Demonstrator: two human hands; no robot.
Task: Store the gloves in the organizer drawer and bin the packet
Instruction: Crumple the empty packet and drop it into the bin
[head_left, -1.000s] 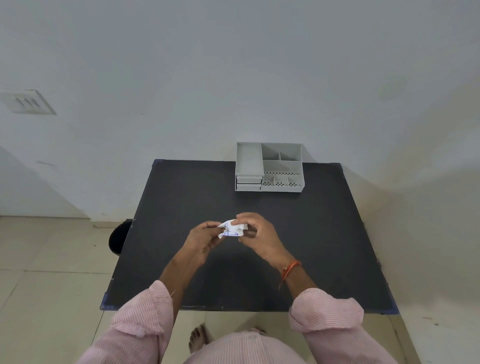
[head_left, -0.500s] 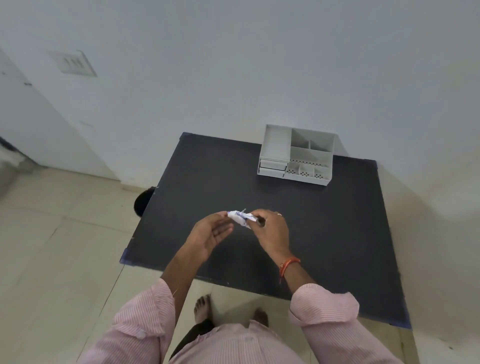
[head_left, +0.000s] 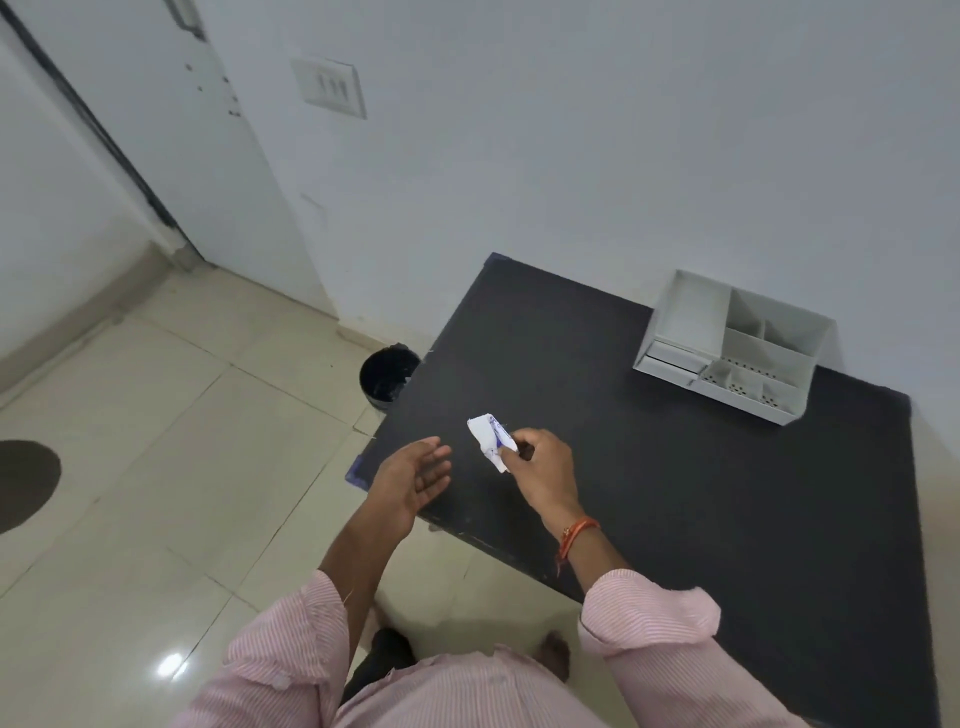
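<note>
I've got the packet (head_left: 491, 440) pinched in my right hand (head_left: 540, 470) above the table (head_left: 675, 493); left hand (head_left: 415, 475) released. I judge binning's underway: next, carry it left over the bin (head_left: 387, 375).

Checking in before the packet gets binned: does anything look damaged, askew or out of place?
Nothing stands out. The packet is crumpled, pinched in the right hand; the left hand is open and empty. The organizer sits square on the table, and the bin stands upright beside it.
</note>
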